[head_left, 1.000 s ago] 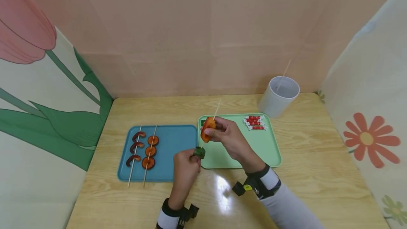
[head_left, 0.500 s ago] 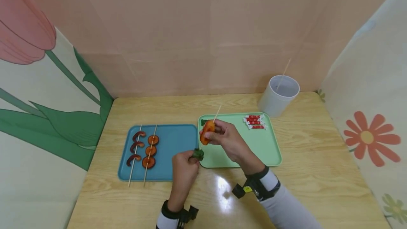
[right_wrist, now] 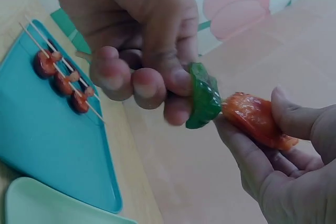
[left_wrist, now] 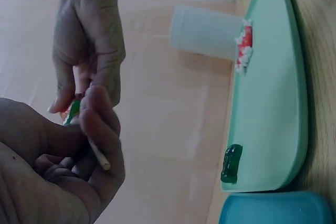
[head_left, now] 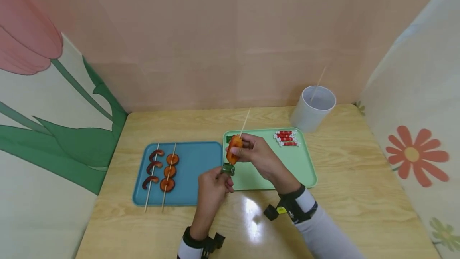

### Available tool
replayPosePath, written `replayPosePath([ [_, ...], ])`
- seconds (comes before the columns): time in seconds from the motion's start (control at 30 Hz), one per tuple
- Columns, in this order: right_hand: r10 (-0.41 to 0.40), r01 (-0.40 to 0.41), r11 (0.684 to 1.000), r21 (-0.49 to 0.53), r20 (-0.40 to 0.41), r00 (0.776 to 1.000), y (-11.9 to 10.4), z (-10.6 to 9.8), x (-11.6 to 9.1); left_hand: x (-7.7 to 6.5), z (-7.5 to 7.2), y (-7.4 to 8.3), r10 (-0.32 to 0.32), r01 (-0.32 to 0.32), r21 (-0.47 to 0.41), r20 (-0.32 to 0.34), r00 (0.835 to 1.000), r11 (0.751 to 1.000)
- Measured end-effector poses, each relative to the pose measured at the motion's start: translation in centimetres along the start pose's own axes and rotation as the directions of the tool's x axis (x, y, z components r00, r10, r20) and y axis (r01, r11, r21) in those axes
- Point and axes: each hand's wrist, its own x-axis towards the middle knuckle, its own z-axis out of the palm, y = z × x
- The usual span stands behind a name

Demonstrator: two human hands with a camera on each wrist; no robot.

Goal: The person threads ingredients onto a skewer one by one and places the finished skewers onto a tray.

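In the head view my left hand [head_left: 212, 191] is over the seam between the two trays. It grips a wooden skewer, whose blunt end [left_wrist: 105, 164] pokes out from the curled fingers, and pinches a glossy green pepper piece [right_wrist: 203, 96] threaded on it. My right hand [head_left: 259, 157] holds an orange-red glazed food piece [right_wrist: 258, 119] between thumb and fingers. The skewer runs through this piece, and its bare tip [head_left: 245, 121] sticks out beyond. Pepper and orange piece sit close together, with a sliver of skewer between them in the right wrist view.
A blue tray [head_left: 201, 155] carries a skewer of curled brown pieces [head_left: 152, 167] and one of round slices [head_left: 168, 185]. On the green tray [head_left: 294, 171] lie red-and-white wrapped pieces [head_left: 286, 138] and another green piece [left_wrist: 231, 163]. Behind stands a white cup [head_left: 310, 115] holding a skewer.
My left hand has moved up and right toward my right hand. The gap between pepper and orange piece has narrowed, and more skewer tip shows past the orange piece.
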Motion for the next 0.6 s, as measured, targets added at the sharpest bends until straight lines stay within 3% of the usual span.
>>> replayPosePath([
  [0.2,-0.001,0.001,1.000,-0.022,-0.003,1.000,-0.1,-0.1,0.5,-0.3,-0.3,-0.2,-0.015,0.017,-0.079,0.026,1.000,0.997],
  [0.4,-0.034,0.034,0.999,-0.012,0.000,0.999,-0.2,0.1,0.9,-0.5,-1.0,-0.4,-0.024,0.025,-0.049,0.017,1.000,0.998],
  [0.53,-0.057,0.062,0.994,-0.087,0.049,0.997,-0.2,-0.4,2.1,-0.6,-1.6,-0.4,-0.021,0.020,-0.026,-0.036,0.999,0.999],
  [0.6,-0.064,0.072,0.979,-0.190,0.046,0.997,0.0,-1.0,3.3,-0.6,-1.9,-0.4,-0.013,0.012,-0.017,-0.077,0.997,1.000],
])
